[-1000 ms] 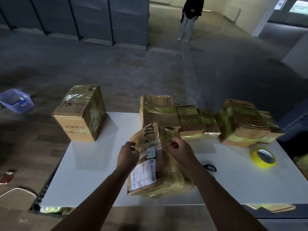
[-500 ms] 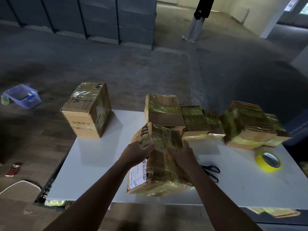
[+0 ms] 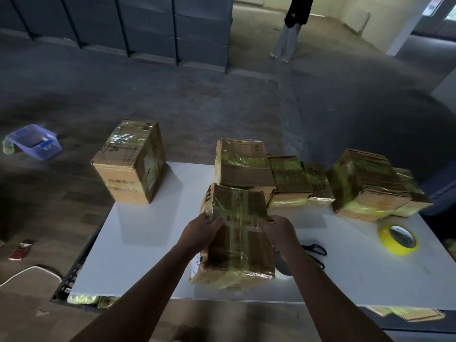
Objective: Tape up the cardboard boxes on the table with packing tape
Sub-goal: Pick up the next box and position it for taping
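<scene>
Whereas half a second ago its white label faced the camera, the front box (image 3: 237, 245) now shows a broad taped face, label nearly hidden. Left hand (image 3: 199, 233) grips its left edge, right hand (image 3: 278, 230) its right, fingers curled; the box stands between them near the table's (image 3: 138, 243) front edge. Tape roll (image 3: 398, 239) lies well to the right.

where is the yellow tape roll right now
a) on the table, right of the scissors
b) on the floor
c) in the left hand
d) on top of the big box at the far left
a: the yellow tape roll lies on the table, right of the scissors, while the left hand and right hand grip the box in front.
</scene>
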Available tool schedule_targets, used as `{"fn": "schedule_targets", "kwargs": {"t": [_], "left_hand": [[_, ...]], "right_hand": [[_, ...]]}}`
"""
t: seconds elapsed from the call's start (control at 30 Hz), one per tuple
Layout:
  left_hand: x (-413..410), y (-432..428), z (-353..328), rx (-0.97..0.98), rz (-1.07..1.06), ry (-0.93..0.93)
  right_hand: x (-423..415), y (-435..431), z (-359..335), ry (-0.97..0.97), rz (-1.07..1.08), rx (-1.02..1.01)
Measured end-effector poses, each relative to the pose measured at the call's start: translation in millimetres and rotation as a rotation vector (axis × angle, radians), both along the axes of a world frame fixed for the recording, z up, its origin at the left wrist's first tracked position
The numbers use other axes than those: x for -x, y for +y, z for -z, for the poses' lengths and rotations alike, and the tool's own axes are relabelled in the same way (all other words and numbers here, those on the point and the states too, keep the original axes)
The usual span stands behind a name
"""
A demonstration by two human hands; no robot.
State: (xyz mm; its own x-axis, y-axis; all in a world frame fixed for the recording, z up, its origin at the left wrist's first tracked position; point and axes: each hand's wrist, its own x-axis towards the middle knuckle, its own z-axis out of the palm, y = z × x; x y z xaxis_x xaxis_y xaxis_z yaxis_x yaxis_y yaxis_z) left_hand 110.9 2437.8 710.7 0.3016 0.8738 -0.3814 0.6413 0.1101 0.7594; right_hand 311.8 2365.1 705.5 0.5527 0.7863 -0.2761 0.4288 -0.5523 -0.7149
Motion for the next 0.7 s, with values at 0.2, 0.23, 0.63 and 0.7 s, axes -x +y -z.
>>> {"fn": "schedule_targets", "kwargs": {"t": [0.2, 0.23, 0.63, 0.7], "left_hand": [[-1.0, -14.9, 15.8, 0.145, -0.025, -0.176], [-2.3, -14.2, 16.8, 0.143, -0.026, -0.183], [-5.8, -8.0, 21.2, 0.209, -0.118, -0.328], [-7.5, -7.5, 20.2, -0.14, -0.079, -0.025]], "right_hand": [[-5.1, -5.9, -0.7, -0.118, 0.013, -0.074], [-5.6, -6.0, -0.6, -0.117, 0.011, -0.074], [-1.1, -6.8, -13.2, -0.043, 0.084, -0.288], [-1.8, -7.8, -10.9, -0.007, 0.062, -0.303]]}}
